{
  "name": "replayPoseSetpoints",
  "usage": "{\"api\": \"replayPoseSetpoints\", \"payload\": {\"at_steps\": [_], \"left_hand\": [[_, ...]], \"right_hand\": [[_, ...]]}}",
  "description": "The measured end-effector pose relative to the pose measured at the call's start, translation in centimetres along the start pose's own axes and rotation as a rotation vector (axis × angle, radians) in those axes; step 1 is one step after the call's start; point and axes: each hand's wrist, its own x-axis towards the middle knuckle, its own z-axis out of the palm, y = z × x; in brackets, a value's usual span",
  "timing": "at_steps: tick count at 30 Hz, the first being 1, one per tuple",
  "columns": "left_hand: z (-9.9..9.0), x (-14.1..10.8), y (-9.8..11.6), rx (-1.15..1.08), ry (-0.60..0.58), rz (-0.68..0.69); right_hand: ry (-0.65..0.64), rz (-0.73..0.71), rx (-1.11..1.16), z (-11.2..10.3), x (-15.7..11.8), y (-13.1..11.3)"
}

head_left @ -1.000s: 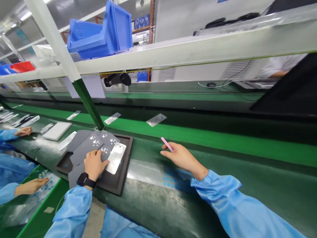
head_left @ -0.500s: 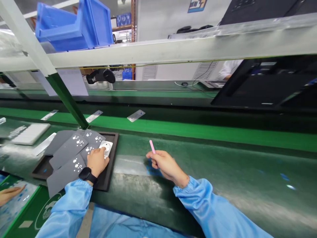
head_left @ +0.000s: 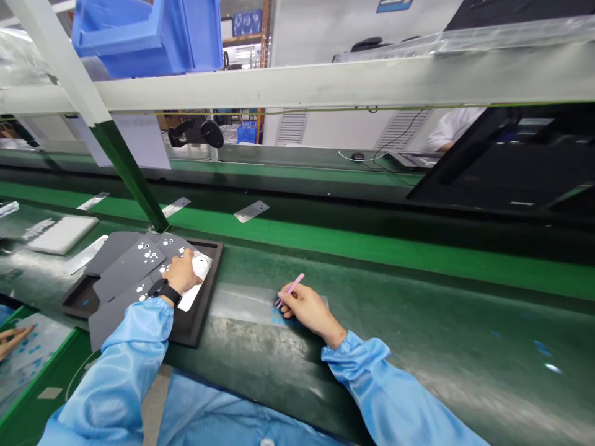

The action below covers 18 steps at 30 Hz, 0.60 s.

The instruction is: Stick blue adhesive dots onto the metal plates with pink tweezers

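My right hand [head_left: 309, 313] is closed round pink tweezers [head_left: 294, 285], whose tips point down at blue dots [head_left: 277, 316] on a clear film strip [head_left: 242, 303] lying on the bench. My left hand [head_left: 181, 274] rests over a black tray [head_left: 211, 291], thumb and index finger apart. Beside its fingers lies a white plate [head_left: 189, 300] with a round opening, partly covered by the hand. Under and left of the hand, several grey sheets [head_left: 116, 275] with white hole patterns overlap in the tray.
Several pale plates, one of them a plate [head_left: 251, 211], lie on the green belt [head_left: 325, 238] behind. A slanted post [head_left: 132, 173] rises behind the tray. A white block [head_left: 62, 235] sits to the left. Another person's hand [head_left: 12, 341] is at the lower left, over a green bin [head_left: 51, 378].
My right hand has tilted the tweezers, bringing their tips down to the blue dots. My left hand has shifted slightly left, uncovering more of the white plate. The view has shifted a little.
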Motion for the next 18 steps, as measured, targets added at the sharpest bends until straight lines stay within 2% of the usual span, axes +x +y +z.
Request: {"api": "replayPoseSetpoints", "payload": {"at_steps": [6, 9, 11, 14, 16, 18], "left_hand": [[-2.6, -2.2, -2.1, -0.169, 0.122, 0.105], [-2.3, -4.7, -2.0, -0.43, 0.134, 0.211], [-0.4, -6.6, -0.9, -0.578, 0.09, 0.312], [3.9, -9.1, 1.8, -0.687, -0.023, 0.434], [6.4, -10.4, 3.3, -0.65, -0.1, 0.431], [7.9, -11.3, 4.1, -0.535, -0.132, 0.422]], "right_hand": [[0.046, 0.008, -0.023, 0.2, 0.4, 0.5], [0.034, 0.002, -0.045, 0.1, 0.5, 0.6], [0.029, 0.01, -0.049, 0.2, 0.5, 0.5], [0.042, 0.039, -0.017, 0.4, 0.5, 0.4], [0.068, 0.054, 0.024, 0.5, 0.5, 0.4], [0.083, 0.058, 0.076, 0.5, 0.5, 0.4]]}}
